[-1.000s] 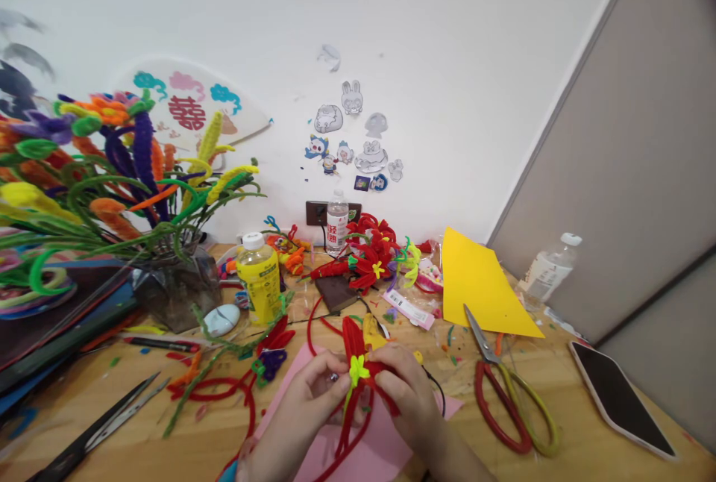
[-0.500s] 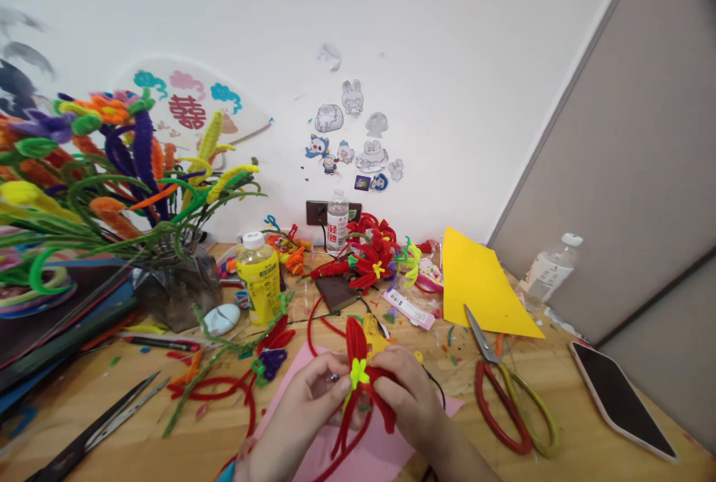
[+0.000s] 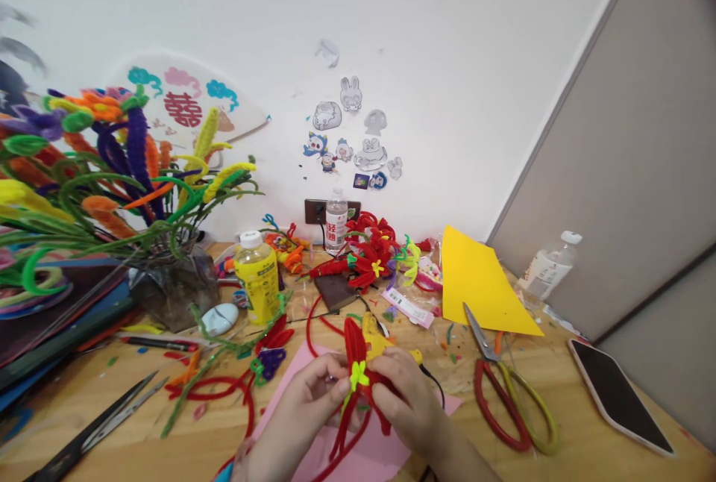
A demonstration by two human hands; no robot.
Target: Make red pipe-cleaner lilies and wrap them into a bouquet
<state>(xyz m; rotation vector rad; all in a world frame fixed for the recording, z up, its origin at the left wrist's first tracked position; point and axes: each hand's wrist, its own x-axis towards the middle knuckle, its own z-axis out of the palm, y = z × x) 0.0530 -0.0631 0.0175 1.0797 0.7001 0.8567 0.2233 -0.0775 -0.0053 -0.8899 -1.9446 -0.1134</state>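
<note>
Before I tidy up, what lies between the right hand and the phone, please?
In the head view: scissors, with a black cable and pink paper nearer the right hand.

Wooden table (image 3: 187,454) strewn with scraps (image 3: 200,412), pink sheet (image 3: 387,457) laid on it, red-and-yellow-handled scissors (image 3: 491,355) and phone (image 3: 620,397) placed right of the sheet, black scissors (image 3: 83,443) left of it, yellow bottle (image 3: 258,282) stood beyond it, leftward

Fuzzy red flower (image 3: 354,344), smooth wooden tabletop (image 3: 184,459), matt yellow paper (image 3: 484,284), glossy phone screen (image 3: 620,396), see-through vase (image 3: 177,289), perhaps glass
</note>
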